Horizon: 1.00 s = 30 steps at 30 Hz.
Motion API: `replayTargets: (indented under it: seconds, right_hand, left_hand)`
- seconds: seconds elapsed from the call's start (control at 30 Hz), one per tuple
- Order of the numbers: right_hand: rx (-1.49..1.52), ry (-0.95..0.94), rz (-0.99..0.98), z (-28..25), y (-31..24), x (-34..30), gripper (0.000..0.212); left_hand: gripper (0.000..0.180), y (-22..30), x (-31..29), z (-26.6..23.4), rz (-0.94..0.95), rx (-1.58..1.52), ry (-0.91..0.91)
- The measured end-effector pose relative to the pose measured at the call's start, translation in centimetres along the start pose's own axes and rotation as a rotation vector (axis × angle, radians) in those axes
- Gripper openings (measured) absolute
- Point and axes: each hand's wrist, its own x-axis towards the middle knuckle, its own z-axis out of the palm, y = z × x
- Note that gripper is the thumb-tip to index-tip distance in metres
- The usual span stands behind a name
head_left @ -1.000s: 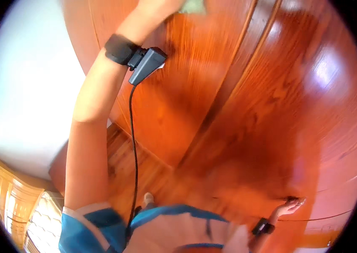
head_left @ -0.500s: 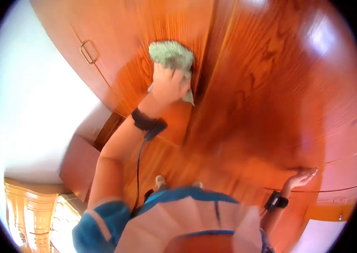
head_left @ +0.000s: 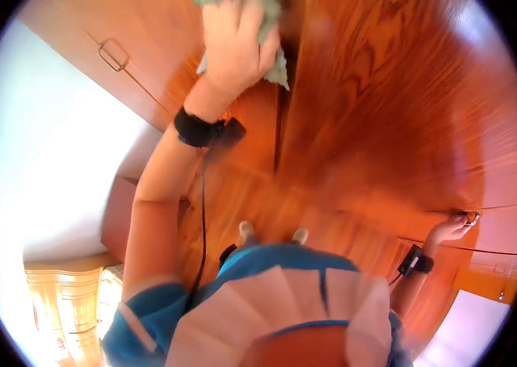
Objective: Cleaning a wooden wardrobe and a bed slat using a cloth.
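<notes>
My left hand [head_left: 234,49] is raised at the top of the view, pressing a pale green cloth [head_left: 278,70] against the reddish-brown wooden cabinet door [head_left: 252,131]. Its fingers curve over the cloth, whose upper part is cut off by the picture's edge. Low on the right, my right hand [head_left: 449,229] has its fingers closed at a small metal handle [head_left: 472,219] on the wooden panel there. Both wrists wear black straps, and a thin cable runs down from the left one.
Another metal pull handle [head_left: 113,55] sits on the cabinet front at left. A dark gap [head_left: 283,116] runs beside a large glossy wood panel [head_left: 368,122]. White wall [head_left: 56,147] lies on the left, wooden floor [head_left: 270,202] below, and a yellowish carved wood piece [head_left: 66,300] at lower left.
My left hand and the cloth have moved up in the picture, over the wood. My right hand also sits slightly higher and further right, and the whole view has shifted a little.
</notes>
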Motion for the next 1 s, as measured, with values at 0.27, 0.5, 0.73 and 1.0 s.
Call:
replayTargets:
  seconds: [0.27,0.5,0.73,1.0]
  right_hand:
    - [0.201,0.031,0.149,-0.6,2.1,0.4,0.031]
    - [0.105,0.017,0.109,-0.6,1.1,0.1,0.031]
    - [0.074,0.011,0.097,-0.8,0.8,0.2,0.03]
    - [0.102,0.015,0.119,-0.1,0.9,0.1,0.031]
  left_hand:
    - [0.026,3.8,-19.8,3.1,-0.178,0.126,-0.332]
    - [0.027,1.7,-8.5,2.1,-0.242,0.037,0.017]
    - [0.049,-1.1,-5.1,1.4,-0.178,0.207,0.055]
    - [0.047,0.0,-20.6,1.9,-0.65,0.126,0.015]
